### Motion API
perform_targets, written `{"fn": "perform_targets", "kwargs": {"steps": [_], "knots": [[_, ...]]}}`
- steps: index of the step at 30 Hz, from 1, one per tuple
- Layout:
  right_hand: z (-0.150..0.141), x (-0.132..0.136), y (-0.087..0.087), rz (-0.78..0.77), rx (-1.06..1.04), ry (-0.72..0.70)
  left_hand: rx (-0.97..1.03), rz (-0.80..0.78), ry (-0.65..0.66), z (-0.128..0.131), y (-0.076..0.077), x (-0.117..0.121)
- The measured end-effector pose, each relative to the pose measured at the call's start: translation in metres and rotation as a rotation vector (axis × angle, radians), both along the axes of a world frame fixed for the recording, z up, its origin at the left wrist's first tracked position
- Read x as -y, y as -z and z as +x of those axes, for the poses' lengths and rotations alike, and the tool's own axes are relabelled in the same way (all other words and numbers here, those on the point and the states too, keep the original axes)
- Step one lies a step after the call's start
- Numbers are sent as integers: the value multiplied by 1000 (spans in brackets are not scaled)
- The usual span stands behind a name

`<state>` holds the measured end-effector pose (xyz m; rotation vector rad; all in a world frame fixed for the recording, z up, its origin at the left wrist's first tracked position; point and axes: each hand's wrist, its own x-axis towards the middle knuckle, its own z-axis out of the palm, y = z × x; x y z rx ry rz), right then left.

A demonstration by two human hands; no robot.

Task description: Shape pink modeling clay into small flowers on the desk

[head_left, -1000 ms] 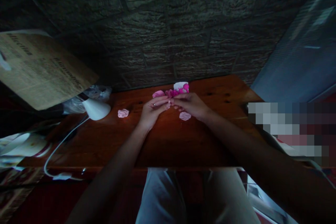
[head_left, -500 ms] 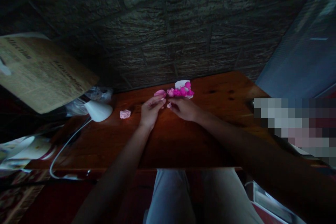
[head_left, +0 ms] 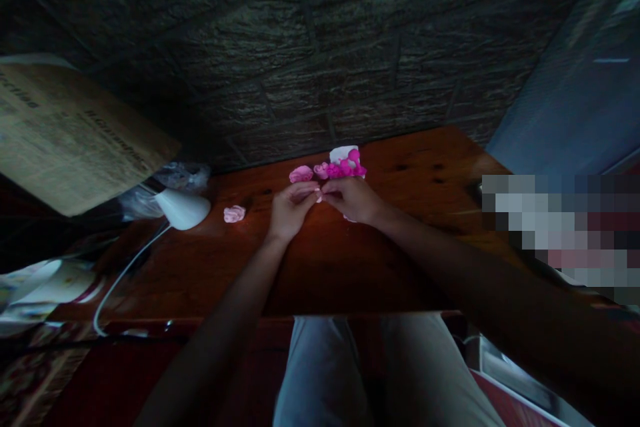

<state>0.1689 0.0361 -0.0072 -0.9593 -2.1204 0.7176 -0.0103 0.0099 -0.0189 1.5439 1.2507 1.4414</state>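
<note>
My left hand [head_left: 290,208] and my right hand [head_left: 351,200] meet fingertip to fingertip over the far part of a wooden table [head_left: 320,260]. Both are curled in a pinch around something small and pale that I cannot make out. Just behind the fingers lies a heap of bright pink pieces [head_left: 345,167] on a white scrap, with a paler pink lump [head_left: 301,174] to its left. Another pale pink lump [head_left: 235,213] lies apart, left of my left hand. A pale piece peeks out under my right hand.
A white lamp head [head_left: 183,208] with a white cable [head_left: 117,277] sits at the table's left, beside crumpled clear plastic [head_left: 180,177]. A printed paper sheet [head_left: 70,140] hangs at upper left. A dark stone-pattern wall [head_left: 310,47] rises behind the table. My knees show below.
Both hands have stayed together at the pink heap, curling tighter into a pinch. The view shifted slightly; the pale piece by my right hand is now mostly covered.
</note>
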Motion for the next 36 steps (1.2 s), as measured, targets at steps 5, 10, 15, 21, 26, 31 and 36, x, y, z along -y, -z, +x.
{"fn": "perform_targets", "kwargs": {"steps": [5, 10, 15, 21, 26, 31, 36], "knots": [[4, -2, -1, -88, -67, -45, 26, -29, 27, 4, -4, 3], [8, -4, -7, -35, -30, 33, -21, -5, 33, 7, -8, 2], [7, 2, -11, 11, -7, 80, -26, -9, 59, 7, -9, 4], [13, -1, -12, 42, -11, 193, -29, -9, 12, -1, -9, 4], [26, -7, -10, 15, -90, 249, -21, 39, -111, -14, -6, 1], [19, -2, -5, -117, -104, 179, -164, 82, -207, -16, -7, 2], [12, 0, -1, -147, -156, 82, -226, 153, -277, -15, -10, 4]]}}
